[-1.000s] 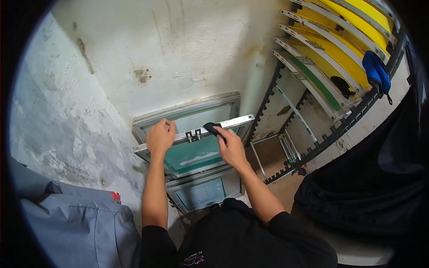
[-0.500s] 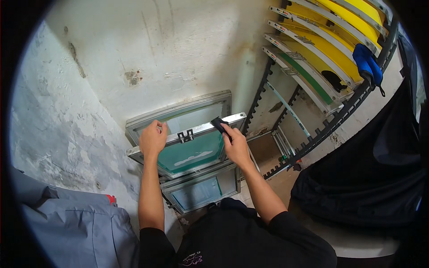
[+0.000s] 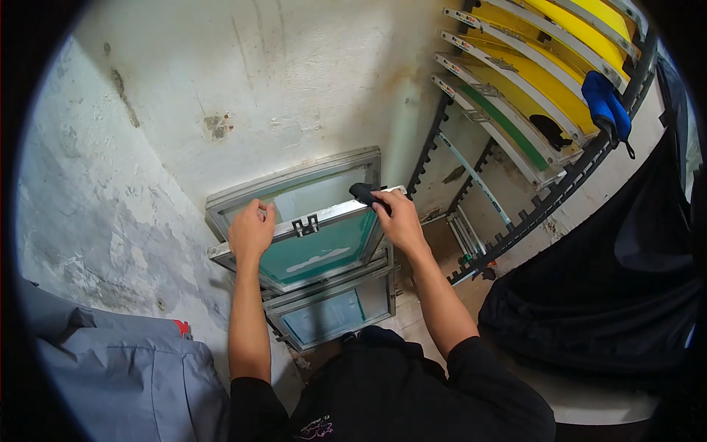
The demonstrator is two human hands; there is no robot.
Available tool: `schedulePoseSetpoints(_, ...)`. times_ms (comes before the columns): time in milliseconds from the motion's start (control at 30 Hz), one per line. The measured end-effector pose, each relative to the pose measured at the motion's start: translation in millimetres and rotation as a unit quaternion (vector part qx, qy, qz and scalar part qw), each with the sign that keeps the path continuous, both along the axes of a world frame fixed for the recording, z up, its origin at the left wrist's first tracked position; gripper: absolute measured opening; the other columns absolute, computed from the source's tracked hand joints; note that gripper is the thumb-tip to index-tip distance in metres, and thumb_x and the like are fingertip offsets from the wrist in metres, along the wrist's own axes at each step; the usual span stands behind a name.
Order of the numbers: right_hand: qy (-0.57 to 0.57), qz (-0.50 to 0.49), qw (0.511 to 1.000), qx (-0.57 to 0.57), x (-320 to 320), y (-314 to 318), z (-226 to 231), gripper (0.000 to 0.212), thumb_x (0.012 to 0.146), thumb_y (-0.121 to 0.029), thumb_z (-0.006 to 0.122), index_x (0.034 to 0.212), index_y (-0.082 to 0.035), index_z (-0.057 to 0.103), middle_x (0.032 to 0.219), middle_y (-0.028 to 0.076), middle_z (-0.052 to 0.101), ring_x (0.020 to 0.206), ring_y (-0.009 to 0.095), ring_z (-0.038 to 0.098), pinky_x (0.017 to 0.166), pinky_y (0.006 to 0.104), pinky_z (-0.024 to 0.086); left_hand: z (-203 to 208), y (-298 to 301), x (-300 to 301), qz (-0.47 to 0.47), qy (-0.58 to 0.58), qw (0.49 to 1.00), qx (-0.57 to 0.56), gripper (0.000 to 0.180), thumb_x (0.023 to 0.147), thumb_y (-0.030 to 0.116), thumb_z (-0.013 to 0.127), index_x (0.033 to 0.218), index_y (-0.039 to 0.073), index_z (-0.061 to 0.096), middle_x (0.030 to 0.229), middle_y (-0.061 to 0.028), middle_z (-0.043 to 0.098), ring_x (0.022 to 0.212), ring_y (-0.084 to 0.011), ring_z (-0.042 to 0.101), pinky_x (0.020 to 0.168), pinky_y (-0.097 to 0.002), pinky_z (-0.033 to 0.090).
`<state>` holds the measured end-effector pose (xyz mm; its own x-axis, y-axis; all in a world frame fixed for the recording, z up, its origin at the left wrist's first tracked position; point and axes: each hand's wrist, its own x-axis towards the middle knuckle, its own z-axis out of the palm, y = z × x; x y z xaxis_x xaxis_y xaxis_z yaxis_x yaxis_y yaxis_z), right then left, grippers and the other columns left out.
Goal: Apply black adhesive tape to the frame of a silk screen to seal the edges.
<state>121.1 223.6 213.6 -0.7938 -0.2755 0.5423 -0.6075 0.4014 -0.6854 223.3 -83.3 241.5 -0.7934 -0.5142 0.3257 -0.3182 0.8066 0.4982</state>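
Observation:
A silver metal-framed screen with green mesh stands upright below my hands, with a black clip on its top bar. My left hand is at the left part of that bar, its fingers curled together; what they hold, if anything, is hidden. My right hand pinches a small, dark, round-ended black piece against the top bar near its right end. The kind of this piece cannot be made out.
Another metal-framed screen leans on the wall behind; a lower one with a blue panel stands nearer. To the right, a black notched rack holds several yellow-meshed frames. Black fabric hangs right, grey fabric lies left.
My right hand has slid right along the top bar and turned, and the black piece now lies flatter across the bar. My left hand stays in place.

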Motion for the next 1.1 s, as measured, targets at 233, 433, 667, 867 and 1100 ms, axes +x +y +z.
schedulePoseSetpoints(233,0.036,0.017,0.994,0.104,-18.0,4.4,22.0,0.018,0.088,-0.013,0.075,0.106,-0.007,0.074,0.097,0.011,0.067,0.097,0.032,0.061,0.083,0.0419,0.049,-0.7,1.6,2.1,0.004,0.003,1.000,-0.001,0.031,0.095,0.040,0.065,0.097,0.010,0.072,0.073,-0.0105,0.069,0.072,-0.0342,0.069,0.065,-0.0466,0.051)
schedulePoseSetpoints(433,-0.042,0.006,0.981,0.190,-40.8,4.7,17.0,0.027,0.084,-0.022,0.078,0.102,-0.008,0.063,0.100,0.009,0.064,0.105,0.029,0.058,0.089,0.0416,0.046,0.0,1.6,2.0,0.000,0.003,1.000,-0.009,0.032,0.096,0.041,0.064,0.097,0.010,0.071,0.072,-0.0101,0.068,0.071,-0.0341,0.067,0.064,-0.0466,0.050)
schedulePoseSetpoints(667,-0.118,0.121,0.978,0.125,-50.1,7.3,17.2,0.028,0.080,-0.017,0.074,0.098,-0.003,0.057,0.080,0.015,0.062,0.081,0.028,0.059,0.075,0.0393,0.048,1.6,1.2,3.1,0.001,-0.011,1.000,0.008,0.030,0.095,0.041,0.065,0.097,0.012,0.071,0.077,-0.0096,0.070,0.076,-0.0355,0.069,0.066,-0.0481,0.051)
schedulePoseSetpoints(867,-0.128,0.115,0.981,0.094,-51.8,8.8,13.5,0.029,0.079,-0.015,0.074,0.096,0.000,0.056,0.077,0.016,0.061,0.072,0.028,0.057,0.069,0.0379,0.048,1.7,0.4,4.6,-0.002,-0.004,1.000,0.003,0.030,0.095,0.040,0.066,0.098,0.011,0.071,0.077,-0.0097,0.069,0.075,-0.0357,0.068,0.066,-0.0485,0.051)
schedulePoseSetpoints(1100,-0.243,0.190,0.951,0.013,-61.9,18.0,3.6,0.018,0.086,-0.011,0.072,0.096,-0.002,0.059,0.074,-0.001,0.056,0.075,0.008,0.052,0.066,0.0285,0.044,2.3,3.7,6.0,0.002,-0.002,1.000,0.011,0.030,0.094,0.040,0.066,0.095,0.011,0.071,0.076,-0.0094,0.069,0.074,-0.0353,0.068,0.065,-0.0482,0.051)
